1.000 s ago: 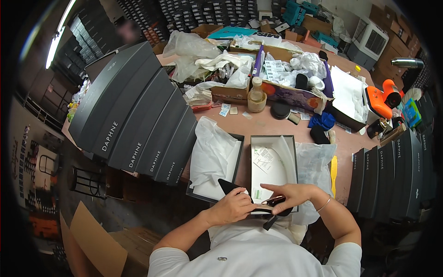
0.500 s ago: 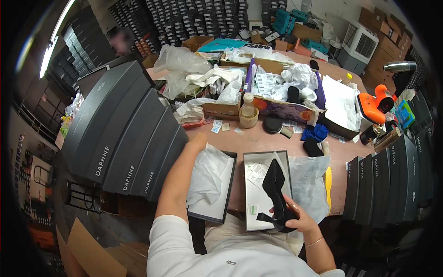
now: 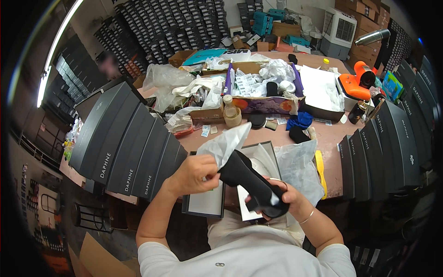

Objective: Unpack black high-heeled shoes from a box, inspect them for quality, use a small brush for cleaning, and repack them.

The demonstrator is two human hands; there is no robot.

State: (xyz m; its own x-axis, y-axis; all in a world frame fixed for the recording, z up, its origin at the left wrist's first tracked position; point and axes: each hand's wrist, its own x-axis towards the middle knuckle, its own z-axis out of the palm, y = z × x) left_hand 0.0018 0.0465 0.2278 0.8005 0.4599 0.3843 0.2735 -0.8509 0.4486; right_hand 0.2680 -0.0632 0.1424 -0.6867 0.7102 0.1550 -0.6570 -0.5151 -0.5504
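We hold a black high-heeled shoe [image 3: 251,182] up over the near edge of the surface [image 3: 277,134], just above the two open box halves, so that both hands can work on it in the air rather than against the clutter. Our right hand [image 3: 288,199] is wrapped around the heel end, closed tight on it, which steadies the shoe and tilts its opening up toward the left. Our left hand [image 3: 196,173] is pinched shut on a sheet of white tissue paper [image 3: 226,143] right at the mouth of the shoe; the free part of the sheet stands up above our fingers. Below the shoe lie the dark open shoebox [image 3: 260,152] with paper inside and, beside it toward the left, the box lid [image 3: 203,203] turned inside up. A clear plastic bag [image 3: 300,168] and a yellow comb-like tool [image 3: 319,173] lie at the right of the box. Dark closed shoeboxes [image 3: 129,143] stand in rows along the left and right edges of the pinkish surface. The far side is crowded with cardboard trays, crumpled paper and a small bottle [image 3: 230,113]. Behind, stacked boxes fill the room's wall.
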